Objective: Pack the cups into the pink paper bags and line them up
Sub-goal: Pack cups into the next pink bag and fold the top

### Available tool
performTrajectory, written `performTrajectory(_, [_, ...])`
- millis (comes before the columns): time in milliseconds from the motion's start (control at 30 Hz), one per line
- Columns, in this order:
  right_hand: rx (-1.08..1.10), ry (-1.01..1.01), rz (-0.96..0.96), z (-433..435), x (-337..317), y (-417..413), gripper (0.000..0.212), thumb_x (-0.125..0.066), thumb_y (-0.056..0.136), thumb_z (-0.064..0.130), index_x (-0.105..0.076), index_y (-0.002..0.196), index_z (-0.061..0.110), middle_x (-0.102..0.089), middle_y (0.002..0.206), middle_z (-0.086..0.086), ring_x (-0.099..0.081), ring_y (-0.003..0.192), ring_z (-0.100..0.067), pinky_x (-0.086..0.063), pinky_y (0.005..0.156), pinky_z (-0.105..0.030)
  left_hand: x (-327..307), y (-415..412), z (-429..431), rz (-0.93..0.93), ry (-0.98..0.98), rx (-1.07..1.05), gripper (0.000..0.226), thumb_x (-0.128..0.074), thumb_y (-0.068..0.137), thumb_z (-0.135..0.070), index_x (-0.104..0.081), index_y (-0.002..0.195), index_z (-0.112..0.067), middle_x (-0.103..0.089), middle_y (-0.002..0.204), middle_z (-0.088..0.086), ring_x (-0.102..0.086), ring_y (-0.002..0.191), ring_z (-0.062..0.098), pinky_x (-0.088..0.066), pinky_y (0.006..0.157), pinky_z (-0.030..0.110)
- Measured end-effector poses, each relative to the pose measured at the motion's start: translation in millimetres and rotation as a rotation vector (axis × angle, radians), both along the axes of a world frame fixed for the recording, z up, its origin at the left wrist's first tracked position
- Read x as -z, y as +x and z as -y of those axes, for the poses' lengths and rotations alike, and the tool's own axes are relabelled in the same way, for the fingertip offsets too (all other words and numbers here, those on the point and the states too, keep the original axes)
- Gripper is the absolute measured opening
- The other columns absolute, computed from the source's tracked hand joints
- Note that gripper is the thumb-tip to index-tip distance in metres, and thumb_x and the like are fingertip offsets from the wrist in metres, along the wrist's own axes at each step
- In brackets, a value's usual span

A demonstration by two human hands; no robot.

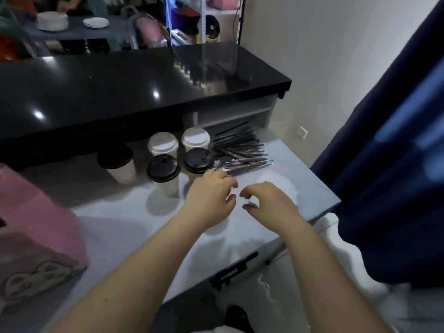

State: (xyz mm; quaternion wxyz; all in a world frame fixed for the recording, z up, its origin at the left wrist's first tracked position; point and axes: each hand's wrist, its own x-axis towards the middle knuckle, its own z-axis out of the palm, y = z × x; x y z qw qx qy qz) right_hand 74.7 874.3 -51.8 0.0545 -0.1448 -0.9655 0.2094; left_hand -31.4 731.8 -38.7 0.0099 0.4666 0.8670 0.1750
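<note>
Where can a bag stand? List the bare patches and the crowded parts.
Bare tabletop lies between the pink bag and the left forearm, in front of the cups. The black counter behind looks bare too. Crowded: the back right, with cups and straws.

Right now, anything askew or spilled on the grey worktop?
Only the wrapped dark straws: they lie in a loose, fanned heap right of the five lidded paper cups, not bundled. No spill or damage shows.

txt: none legible | pink bag (36, 224) print: blurred graphic (no letters made out)
</note>
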Motion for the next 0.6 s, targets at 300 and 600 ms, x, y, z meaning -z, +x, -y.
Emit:
performTrajectory(300, [0.132, -0.064, 0.091, -102, 81, 32, 0.026, -0.061, 0.089, 0.018, -0.067, 0.114, 0.019, -0.064, 0.119, 0.001, -0.048, 0.114, -0.023, -0.041, 0.095, -0.039, 84, 49, -84, 0.296, -0.105, -0.107, 0.035, -0.053, 0.093, -0.03, -0.056, 0.128, -0.028, -0.055, 0.127, -0.004, -0.045, 0.119, 0.021, -0.044, 0.091, 0.036])
performTrajectory(600, [0.509, -0.202, 0.222, -159, 112, -6, 0.076, -0.065, 0.08, 0.059, -0.04, 0.141, 0.021, -0.038, 0.146, -0.005, -0.026, 0.133, -0.031, -0.026, 0.105, -0.047, 119, 54, -96, 0.364, -0.166, -0.23, 0.04, -0.052, 0.094, -0.025, -0.051, 0.134, -0.023, -0.051, 0.132, 0.001, -0.042, 0.122, 0.026, -0.041, 0.097, 0.037])
